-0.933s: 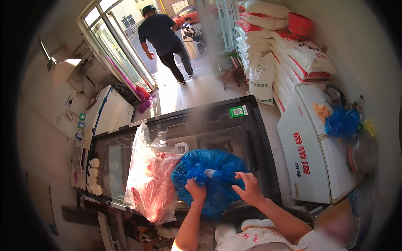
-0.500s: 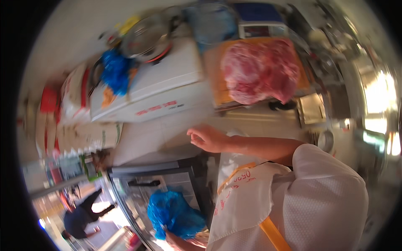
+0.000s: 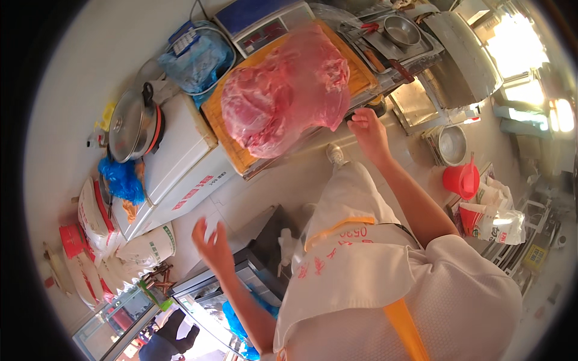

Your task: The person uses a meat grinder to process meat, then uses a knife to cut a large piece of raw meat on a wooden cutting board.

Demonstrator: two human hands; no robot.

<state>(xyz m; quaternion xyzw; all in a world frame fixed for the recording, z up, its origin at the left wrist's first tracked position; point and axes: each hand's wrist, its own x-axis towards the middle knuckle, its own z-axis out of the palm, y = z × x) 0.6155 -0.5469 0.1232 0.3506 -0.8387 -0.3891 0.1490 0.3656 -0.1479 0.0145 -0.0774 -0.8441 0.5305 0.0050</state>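
Observation:
My left hand (image 3: 214,245) is open over the floor beside the white chest freezer (image 3: 201,171), its fingers spread and nothing in them. In the air just off the near right corner of the wooden board (image 3: 241,162), my right hand (image 3: 370,133) is loosely curled, with no object visible in it. On that board lies a large slab of raw meat (image 3: 283,90), which neither hand appears to touch. A blue plastic bag (image 3: 235,319) shows partly behind my left forearm, inside the glass-topped case (image 3: 208,289).
A blue-topped scale (image 3: 259,24) stands behind the meat. A lidded pan (image 3: 129,126) and a blue bag (image 3: 123,180) are on the freezer. Right of the board are knives (image 3: 400,71) and a metal bowl (image 3: 402,31). A red bucket (image 3: 460,180) stands at right; a person (image 3: 168,340) is beyond the glass.
My left hand has let go of the blue bag in the case and come up, fingers spread. My view has turned, and my right hand now appears nearer the board.

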